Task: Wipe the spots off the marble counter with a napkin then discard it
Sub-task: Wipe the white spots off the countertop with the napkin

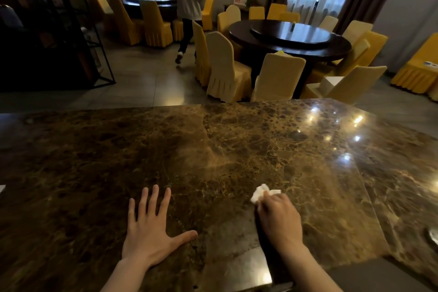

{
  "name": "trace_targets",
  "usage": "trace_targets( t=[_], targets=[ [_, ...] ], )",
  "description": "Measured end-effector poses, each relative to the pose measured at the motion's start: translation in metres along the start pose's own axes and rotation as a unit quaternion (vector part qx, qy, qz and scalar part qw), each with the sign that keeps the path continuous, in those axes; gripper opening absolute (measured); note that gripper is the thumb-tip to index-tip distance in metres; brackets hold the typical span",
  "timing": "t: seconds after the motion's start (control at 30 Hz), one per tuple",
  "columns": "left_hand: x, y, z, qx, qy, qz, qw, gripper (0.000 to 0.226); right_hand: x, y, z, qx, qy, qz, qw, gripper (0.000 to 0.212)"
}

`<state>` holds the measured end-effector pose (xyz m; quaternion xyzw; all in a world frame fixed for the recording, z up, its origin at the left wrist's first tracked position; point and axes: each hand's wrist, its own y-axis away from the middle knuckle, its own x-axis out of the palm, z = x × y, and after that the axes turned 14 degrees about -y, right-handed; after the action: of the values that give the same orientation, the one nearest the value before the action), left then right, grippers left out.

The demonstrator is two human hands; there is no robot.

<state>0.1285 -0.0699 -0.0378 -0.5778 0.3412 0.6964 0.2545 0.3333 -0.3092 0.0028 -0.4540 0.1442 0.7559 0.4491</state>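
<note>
A brown marble counter fills the lower half of the head view. My right hand presses a crumpled white napkin against the counter near its front edge; most of the napkin is hidden under the fingers. My left hand lies flat on the marble to the left, fingers spread, holding nothing. No spots stand out against the mottled stone.
Beyond the counter's far edge are round dark tables with yellow-covered chairs. A person walks away at the back. A black metal shelf stands at the left. Ceiling lights glint on the counter's right part.
</note>
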Motion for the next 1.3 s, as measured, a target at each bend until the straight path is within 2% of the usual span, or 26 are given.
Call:
trace_targets(
  t=[0.1, 0.17, 0.23, 0.33, 0.4, 0.5, 0.6, 0.7, 0.77, 0.83, 0.9, 1.0, 1.1, 1.2, 1.3],
  targets=[
    [0.001, -0.001, -0.001, -0.003, 0.001, 0.002, 1.0, 0.139, 0.017, -0.009, 0.024, 0.064, -0.031, -0.063, 0.995, 0.011],
    [0.002, -0.001, 0.001, -0.002, -0.002, -0.002, 1.0, 0.139, 0.041, 0.002, 0.059, 0.005, -0.065, -0.035, 0.997, 0.016],
    [0.002, -0.002, 0.001, -0.003, -0.008, 0.003, 1.0, 0.138, 0.065, 0.025, 0.082, -0.071, -0.088, 0.038, 0.993, 0.014],
    [0.001, -0.001, -0.001, -0.002, -0.004, 0.005, 1.0, 0.138, 0.061, 0.035, 0.068, -0.172, -0.103, 0.058, 0.978, 0.021],
    [0.0, -0.001, 0.001, -0.001, 0.002, 0.002, 1.0, 0.138, 0.045, 0.02, 0.04, -0.143, -0.095, 0.022, 0.985, 0.02],
    [0.0, -0.001, 0.0, 0.0, 0.004, 0.005, 1.0, 0.138, 0.013, -0.009, -0.01, -0.012, -0.043, -0.054, 0.998, 0.013],
    [0.0, -0.001, -0.001, -0.001, 0.004, 0.006, 1.0, 0.138, 0.016, -0.016, -0.011, 0.049, -0.015, -0.073, 0.996, 0.015],
    [0.0, -0.001, 0.0, -0.002, 0.0, -0.001, 1.0, 0.137, 0.048, 0.004, 0.04, -0.015, -0.056, -0.047, 0.997, 0.027],
    [-0.001, -0.002, 0.0, 0.0, -0.01, 0.007, 1.0, 0.137, 0.064, 0.025, 0.07, -0.079, -0.102, 0.018, 0.991, 0.03],
    [-0.002, -0.001, -0.001, -0.001, -0.014, 0.007, 1.0, 0.138, 0.063, 0.042, 0.076, -0.154, -0.121, 0.073, 0.978, 0.027],
    [-0.003, -0.001, -0.001, 0.0, -0.011, 0.003, 1.0, 0.139, 0.049, 0.041, 0.061, -0.182, -0.102, 0.088, 0.974, 0.028],
    [-0.006, 0.003, -0.001, 0.003, 0.0, 0.002, 1.0, 0.139, 0.023, 0.016, 0.018, -0.078, -0.057, 0.017, 0.995, 0.027],
    [-0.008, 0.005, -0.001, 0.004, 0.004, -0.001, 1.0, 0.14, 0.007, -0.01, -0.014, 0.046, -0.032, -0.046, 0.997, 0.031],
    [-0.007, 0.004, -0.002, 0.0, 0.008, -0.008, 1.0, 0.14, 0.023, -0.011, 0.003, 0.037, -0.009, -0.065, 0.997, 0.033],
    [-0.004, 0.004, -0.001, 0.001, 0.008, -0.018, 1.0, 0.14, 0.046, 0.003, 0.045, -0.032, -0.039, -0.02, 0.999, 0.039]
  ],
)
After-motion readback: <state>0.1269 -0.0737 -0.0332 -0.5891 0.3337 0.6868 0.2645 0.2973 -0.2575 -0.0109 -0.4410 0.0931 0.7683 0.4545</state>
